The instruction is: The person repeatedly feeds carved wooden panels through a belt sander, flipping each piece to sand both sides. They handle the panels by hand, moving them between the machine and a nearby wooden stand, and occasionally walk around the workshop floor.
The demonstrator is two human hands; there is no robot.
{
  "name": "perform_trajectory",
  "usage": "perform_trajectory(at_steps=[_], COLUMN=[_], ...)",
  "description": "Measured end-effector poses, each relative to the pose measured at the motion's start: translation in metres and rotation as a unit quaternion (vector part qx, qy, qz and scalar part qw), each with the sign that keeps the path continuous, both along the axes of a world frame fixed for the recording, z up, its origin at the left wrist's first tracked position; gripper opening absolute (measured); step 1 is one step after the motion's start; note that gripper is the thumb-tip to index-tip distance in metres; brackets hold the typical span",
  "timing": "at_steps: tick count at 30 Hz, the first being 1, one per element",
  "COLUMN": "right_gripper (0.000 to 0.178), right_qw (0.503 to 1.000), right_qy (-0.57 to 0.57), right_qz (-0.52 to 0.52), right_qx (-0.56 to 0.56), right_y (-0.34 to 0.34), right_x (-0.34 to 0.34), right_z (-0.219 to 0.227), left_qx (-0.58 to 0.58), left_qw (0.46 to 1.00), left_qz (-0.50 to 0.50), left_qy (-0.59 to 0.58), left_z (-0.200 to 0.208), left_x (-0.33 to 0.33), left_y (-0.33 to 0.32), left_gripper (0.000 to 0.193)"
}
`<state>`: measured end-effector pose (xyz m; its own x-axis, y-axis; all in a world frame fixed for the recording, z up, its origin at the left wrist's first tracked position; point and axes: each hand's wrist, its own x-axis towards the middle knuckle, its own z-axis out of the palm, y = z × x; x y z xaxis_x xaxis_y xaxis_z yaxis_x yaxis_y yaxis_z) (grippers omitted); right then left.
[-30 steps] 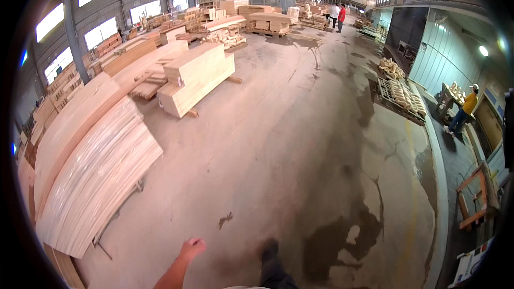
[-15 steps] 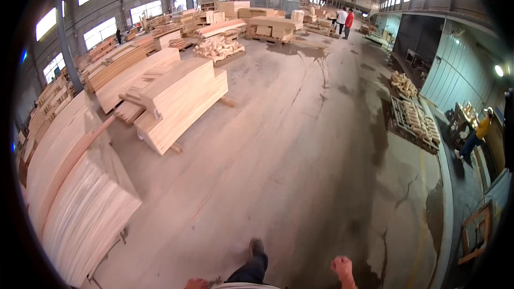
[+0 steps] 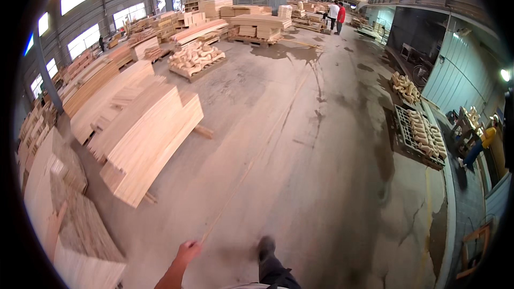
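Observation:
My left hand [image 3: 189, 249] is out over the concrete floor, fingers curled in a loose fist, and I see nothing in it. It touches nothing. Of the things about it, the stacks of pale wooden boards on the left are nearest: one big stack [image 3: 155, 144] rests on wooden bearers, and another stack [image 3: 88, 225] stands at the lower left. My right hand is out of the picture. One dark boot [image 3: 266, 246] of mine is forward on the floor.
Carved wooden pieces [image 3: 197, 56] lie on a pallet ahead to the left. On the right stand a pallet of turned wooden parts [image 3: 425, 134] and a wooden frame [image 3: 474, 249]. Two people [image 3: 337, 18] stand far ahead; a person in yellow [image 3: 482, 142] is at the right.
I have moved forward, so the board stacks and pallets appear closer or farther back. My left hand has swung forward; my right hand has left the picture. My other leg is now in front.

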<state>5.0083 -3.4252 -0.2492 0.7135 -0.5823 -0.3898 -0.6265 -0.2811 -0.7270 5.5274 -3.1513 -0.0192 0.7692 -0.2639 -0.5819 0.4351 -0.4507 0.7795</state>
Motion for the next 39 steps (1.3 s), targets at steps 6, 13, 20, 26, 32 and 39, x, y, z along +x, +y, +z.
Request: perform_trajectory(at_steps=[6, 13, 20, 26, 32, 39], right_gripper=[0.021, 0.022, 0.02, 0.025, 0.02, 0.016], right_qw=[0.994, 0.97, 0.932, 0.911, 0.947, 0.938], right_qy=[0.031, -0.023, 0.063, -0.014, 0.022, -0.054], right_qz=[0.003, -0.23, -0.271, -0.209, -0.185, -0.276], right_qx=[-0.101, 0.075, 0.231, 0.354, 0.261, 0.204], right_y=[-0.215, -0.399, -0.451, -0.475, -0.63, -0.863], right_x=[0.297, 0.522, 0.602, 0.688, 0.918, 1.174], right_z=[0.119, 0.187, 0.135, 0.098, 0.058, 0.16], left_qx=[0.099, 0.11, 0.138, -0.121, 0.061, 0.028], left_qw=[0.986, 0.948, 0.939, 0.991, 0.993, 0.986], left_qz=[0.0, -0.299, -0.312, 0.051, -0.064, -0.111], left_qy=[0.131, -0.027, -0.048, 0.032, 0.078, 0.121], left_z=[-0.007, -0.166, -0.112, -0.011, -0.09, -0.063], left_x=[0.073, 0.2, 0.474, 0.687, 0.81, 0.9], left_y=[-0.028, -0.06, -0.3, -0.478, -0.509, -0.596], left_gripper=[0.023, 0.012, 0.021, 0.022, 0.026, 0.027])
